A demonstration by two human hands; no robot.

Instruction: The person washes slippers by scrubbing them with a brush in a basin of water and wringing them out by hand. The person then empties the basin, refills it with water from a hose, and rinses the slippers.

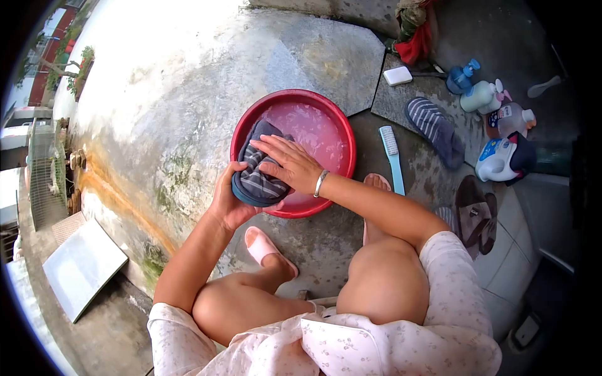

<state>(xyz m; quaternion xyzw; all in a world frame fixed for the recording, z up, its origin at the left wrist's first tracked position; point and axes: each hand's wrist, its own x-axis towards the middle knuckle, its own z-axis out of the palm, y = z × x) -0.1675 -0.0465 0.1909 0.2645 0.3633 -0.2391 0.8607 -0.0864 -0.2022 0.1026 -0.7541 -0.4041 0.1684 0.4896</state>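
Observation:
A dark slipper with light grey stripes and a teal sole edge (254,195) is held tilted over the near left side of a red basin (348,135). My left hand (229,199) is closed around the slipper's lower side, thumb on the near edge and fingers beneath. On top of it, my right hand (293,166) lies with fingers stretched out, touching the striped upper; a silver bracelet circles that wrist. Pinkish, foamy water (313,135) fills part of the basin. The slipper's underside and far end are partly hidden.
A light-blue brush (392,160) lies right of the basin, near a matching striped slipper (433,128) and a white soap bar (397,76). Several bottles, including a white-and-blue detergent jug (498,158), stand farther right. Brown sandals (475,213) sit by the tiles.

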